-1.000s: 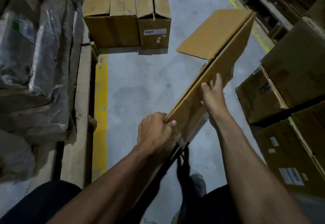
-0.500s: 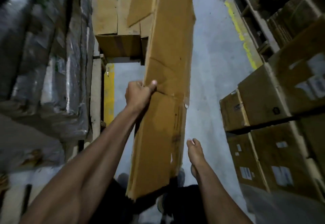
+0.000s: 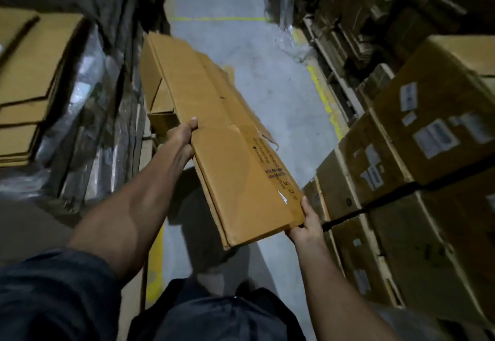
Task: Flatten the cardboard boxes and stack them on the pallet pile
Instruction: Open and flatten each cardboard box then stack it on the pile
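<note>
Gripping flattened box (image 3: 227,137) with both hands, left hand (image 3: 182,137) mid-edge, right hand (image 3: 305,224) near corner; long axis runs ahead-left, flattened stack (image 3: 29,78) upper left, nearer left hand.

Both bare arms reach forward, dark sleeves at the shoulders. The left hand (image 3: 182,137) is out ahead, thumb hooked over the flattened box (image 3: 227,137) at its left edge. The right hand (image 3: 305,224) sits nearer, fingers under the near corner, thumb on top.
</note>
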`<state>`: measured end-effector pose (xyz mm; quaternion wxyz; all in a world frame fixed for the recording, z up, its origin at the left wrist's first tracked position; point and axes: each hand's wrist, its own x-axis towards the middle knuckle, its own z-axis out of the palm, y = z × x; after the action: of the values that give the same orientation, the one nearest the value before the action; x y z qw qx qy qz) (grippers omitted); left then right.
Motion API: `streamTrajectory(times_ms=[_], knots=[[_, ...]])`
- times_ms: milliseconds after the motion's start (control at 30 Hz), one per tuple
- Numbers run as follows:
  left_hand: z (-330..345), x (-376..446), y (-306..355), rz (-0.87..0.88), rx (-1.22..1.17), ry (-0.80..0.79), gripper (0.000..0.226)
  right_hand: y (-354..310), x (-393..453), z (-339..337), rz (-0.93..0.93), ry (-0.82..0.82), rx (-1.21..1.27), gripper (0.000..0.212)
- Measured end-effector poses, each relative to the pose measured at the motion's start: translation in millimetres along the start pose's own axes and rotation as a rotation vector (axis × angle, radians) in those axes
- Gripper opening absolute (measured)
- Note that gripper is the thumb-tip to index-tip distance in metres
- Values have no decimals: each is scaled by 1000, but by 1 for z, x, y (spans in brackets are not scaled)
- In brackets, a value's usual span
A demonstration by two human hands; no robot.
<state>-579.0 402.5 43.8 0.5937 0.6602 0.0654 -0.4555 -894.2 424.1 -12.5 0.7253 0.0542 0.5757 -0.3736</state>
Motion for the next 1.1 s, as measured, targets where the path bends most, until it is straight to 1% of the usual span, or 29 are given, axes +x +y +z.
streamTrajectory(times_ms=[100, 200, 267, 333, 367, 433, 467, 533, 633, 733, 800, 867, 967, 1100], knots=[[9, -9, 8, -29, -28, -19, 36, -21, -23, 20, -24, -43, 47, 21], [16, -10, 16, -44, -47, -16, 38, -39, -28, 33, -4, -92, 41, 16], [18, 2, 23, -57, -47, -11, 45, -49, -23, 42, 14, -97, 48, 14], [24, 15, 34, -74, -33, -19, 49, -57, -17, 57, 16, -121, 53, 20], [29, 17, 41, -88, -20, -19, 47, -60, -18, 68, 1, -141, 56, 28], [42, 19, 58, -107, 17, -40, 39, -68, -11, 91, -9, -172, 110, 61], [50, 23, 66, -107, 47, -67, 34, -71, -9, 107, -10, -172, 130, 60], [65, 37, 81, -122, 103, -113, 31, -74, -8, 140, -15, -145, 150, 31], [84, 52, 106, -118, 143, -175, 31, -78, 8, 188, -64, -106, 196, 29], [93, 67, 125, -115, 122, -192, 31, -81, 19, 232, -125, -87, 206, 25], [91, 79, 130, -103, 122, -218, 33, -87, 24, 259, -136, -77, 212, 21], [86, 89, 127, -106, 130, -215, 36, -92, 29, 283, -162, -86, 196, 24], [73, 108, 107, -187, 67, -208, 37, -98, 33, 309, -185, -68, 151, 28], [53, 148, 68, -408, -52, -106, 59, -103, 39, 326, -193, -67, 102, 20]])
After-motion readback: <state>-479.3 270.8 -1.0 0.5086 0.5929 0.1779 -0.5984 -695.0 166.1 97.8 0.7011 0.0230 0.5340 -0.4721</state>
